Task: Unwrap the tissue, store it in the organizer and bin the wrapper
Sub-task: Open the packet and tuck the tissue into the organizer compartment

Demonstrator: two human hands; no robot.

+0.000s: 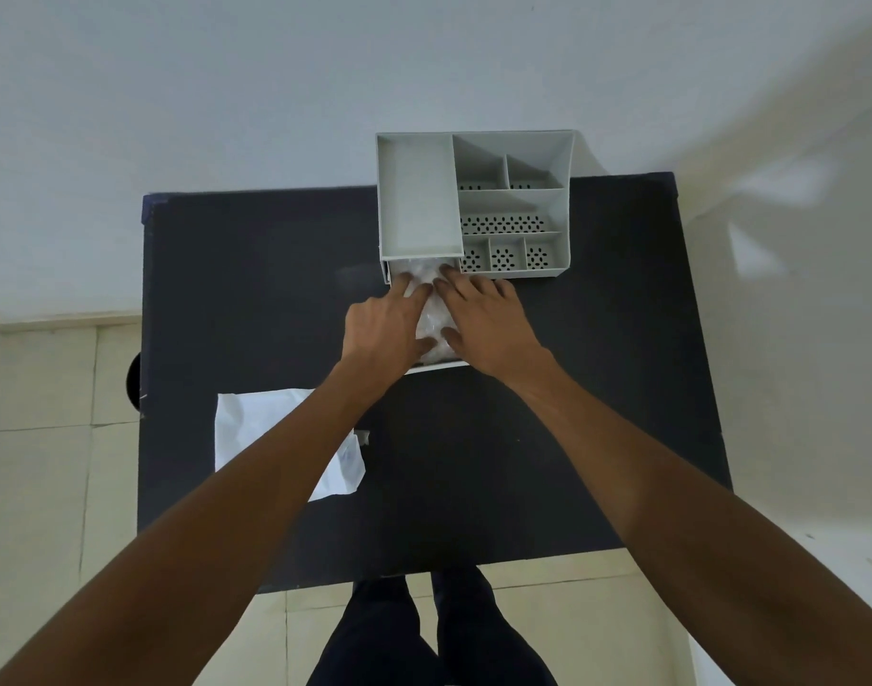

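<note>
A grey organizer (414, 200) with several compartments stands at the far edge of a black table (255, 289). Its lower drawer (436, 368) is pulled out toward me. White tissue (434, 319) lies in the drawer. My left hand (384, 329) and my right hand (483, 314) both rest on the tissue with fingers spread, pressing it down, one on each side. A flat white plastic wrapper (255, 428) lies on the table's near left, partly hidden under my left forearm.
A dark round object (134, 383) shows at the table's left edge, near the floor. A pale wall rises behind the table. Tiled floor surrounds it, and my legs (424, 636) stand at the near edge.
</note>
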